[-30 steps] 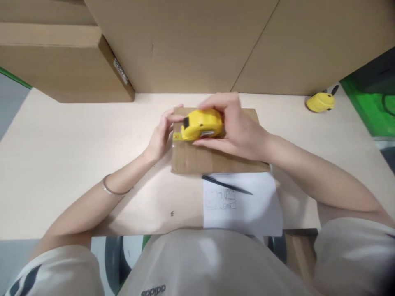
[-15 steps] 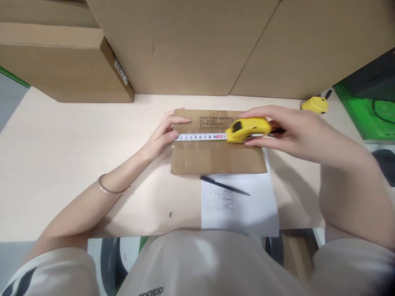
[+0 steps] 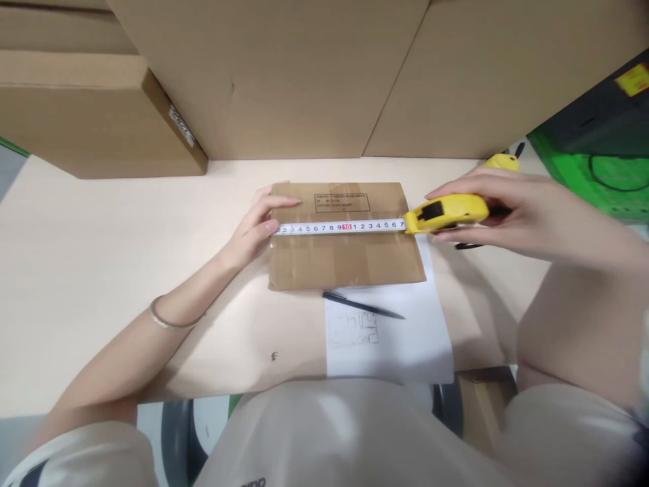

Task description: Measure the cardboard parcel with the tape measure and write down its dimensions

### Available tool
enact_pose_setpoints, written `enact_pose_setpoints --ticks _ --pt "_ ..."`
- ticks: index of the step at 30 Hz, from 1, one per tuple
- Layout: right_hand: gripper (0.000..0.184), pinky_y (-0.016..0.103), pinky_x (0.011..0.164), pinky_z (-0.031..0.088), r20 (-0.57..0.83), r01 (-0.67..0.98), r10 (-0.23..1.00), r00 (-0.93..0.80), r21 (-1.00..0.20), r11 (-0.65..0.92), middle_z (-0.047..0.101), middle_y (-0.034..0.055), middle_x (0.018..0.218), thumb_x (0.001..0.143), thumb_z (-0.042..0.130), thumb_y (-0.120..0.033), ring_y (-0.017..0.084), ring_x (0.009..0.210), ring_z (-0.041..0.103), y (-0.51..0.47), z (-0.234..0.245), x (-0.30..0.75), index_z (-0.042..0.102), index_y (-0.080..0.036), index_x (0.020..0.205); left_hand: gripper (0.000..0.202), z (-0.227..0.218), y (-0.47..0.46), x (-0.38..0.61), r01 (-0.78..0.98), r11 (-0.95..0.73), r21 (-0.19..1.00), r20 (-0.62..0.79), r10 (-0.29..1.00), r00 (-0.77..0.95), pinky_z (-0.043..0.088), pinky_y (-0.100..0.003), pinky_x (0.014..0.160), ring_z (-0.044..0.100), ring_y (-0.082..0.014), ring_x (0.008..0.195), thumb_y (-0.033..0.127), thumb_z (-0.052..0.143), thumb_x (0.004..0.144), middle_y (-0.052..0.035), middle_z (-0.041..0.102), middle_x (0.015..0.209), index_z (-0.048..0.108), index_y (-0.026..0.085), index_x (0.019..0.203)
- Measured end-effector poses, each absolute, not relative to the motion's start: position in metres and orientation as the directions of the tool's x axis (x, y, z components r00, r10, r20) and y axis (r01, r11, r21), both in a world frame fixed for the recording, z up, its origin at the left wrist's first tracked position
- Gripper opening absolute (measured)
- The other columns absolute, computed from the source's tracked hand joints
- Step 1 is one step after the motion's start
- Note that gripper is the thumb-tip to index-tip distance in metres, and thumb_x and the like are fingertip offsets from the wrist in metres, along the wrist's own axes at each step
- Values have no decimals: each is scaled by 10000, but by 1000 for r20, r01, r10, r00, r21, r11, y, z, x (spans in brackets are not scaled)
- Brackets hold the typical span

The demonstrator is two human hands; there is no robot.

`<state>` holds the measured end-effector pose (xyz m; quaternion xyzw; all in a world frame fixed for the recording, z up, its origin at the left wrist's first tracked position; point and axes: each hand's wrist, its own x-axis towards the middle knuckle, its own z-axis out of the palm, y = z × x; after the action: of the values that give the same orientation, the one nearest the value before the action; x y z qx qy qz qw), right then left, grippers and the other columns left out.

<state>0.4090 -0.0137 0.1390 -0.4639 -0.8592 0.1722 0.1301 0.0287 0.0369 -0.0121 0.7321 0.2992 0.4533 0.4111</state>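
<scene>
A small taped cardboard box (image 3: 349,260) with a printed label lies flat on the table. Across its top runs the white blade of a tape measure (image 3: 446,211), pulled out past the red 10 mark to about 17. My right hand (image 3: 501,210) is closed around the yellow case, just beyond the box's right edge. At the left edge, my left hand (image 3: 253,226) pins the blade's end with the thumb while its fingers rest on the box. A black pen (image 3: 362,306) lies below the box on a white sheet (image 3: 400,358) with handwritten marks, partly covered by the box.
Large cardboard boxes (image 3: 284,81) stand along the back of the table (image 3: 111,250), with another carton (image 3: 76,122) at the back left. A second yellow tape measure (image 3: 503,162) sits behind my right hand. Green and dark items (image 3: 598,176) are at the far right.
My right hand has moved right with the yellow case, drawing out more blade, from about 11 to about 17. My left hand stays at the box's left edge. The view has shifted slightly.
</scene>
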Motion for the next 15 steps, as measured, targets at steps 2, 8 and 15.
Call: enact_pose_setpoints --ticks 2,8,15 --pt "446 347 937 474 57 694 784 -618 -430 577 662 60 1264 892 677 -490 244 1084 632 -5 141 380 636 -294 1291 511 -13 36 30 74 -477 876 411 818 402 264 -603 1252 425 -346 1414 669 573 873 -66 544 1407 662 339 1252" --pt "407 281 821 423 157 520 600 -785 -360 775 648 -11 1333 983 527 -312 188 1101 638 12 132 274 566 -353 1387 566 -18 38 37 -27 -391 920 378 865 329 367 -541 1220 492 -314 1380 685 392 949 -88 578 1401 638 252 1219" --pt "330 258 762 416 173 416 524 -834 -427 803 693 -22 1187 863 583 -226 157 973 651 2 161 307 655 -282 1181 448 57 2 45 365 -655 662 577 756 310 367 -505 1232 466 -266 1415 514 332 1052 -64 507 1483 650 258 1237"
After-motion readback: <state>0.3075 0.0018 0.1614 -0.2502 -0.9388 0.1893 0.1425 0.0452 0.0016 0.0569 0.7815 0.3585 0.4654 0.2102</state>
